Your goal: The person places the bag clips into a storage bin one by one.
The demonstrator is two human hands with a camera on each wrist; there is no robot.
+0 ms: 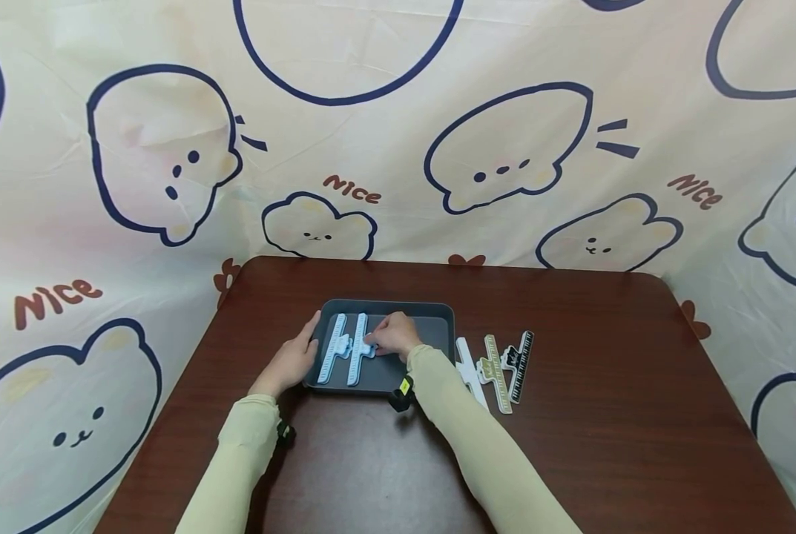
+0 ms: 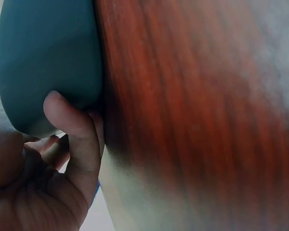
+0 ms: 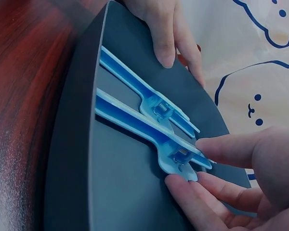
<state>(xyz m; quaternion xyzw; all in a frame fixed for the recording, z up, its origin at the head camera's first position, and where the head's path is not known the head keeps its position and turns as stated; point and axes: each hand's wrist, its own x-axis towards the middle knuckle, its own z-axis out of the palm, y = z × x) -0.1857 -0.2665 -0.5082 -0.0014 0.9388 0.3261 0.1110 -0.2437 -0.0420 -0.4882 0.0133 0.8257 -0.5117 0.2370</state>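
Observation:
A dark grey tray [image 1: 431,326] holds two light-blue ruler clips side by side. My right hand [image 1: 396,334] pinches the right-hand blue clip [image 1: 356,365] by its spring handle; in the right wrist view, the thumb and fingers stand on either side of that handle. The other blue clip [image 1: 329,360] lies to its left, on the tray floor. My left hand [image 1: 292,361] grips the tray's left wall, thumb inside the rim and fingers outside. In the left wrist view, a fingertip [image 2: 55,101] of the left hand lies against the tray's outer wall.
Right of the tray, a white clip [image 1: 471,374], a gold clip [image 1: 496,374] and a black clip [image 1: 521,367] lie in a row on the brown table [image 1: 604,415]. A cartoon-printed cloth [image 1: 398,148] hangs behind and at the sides.

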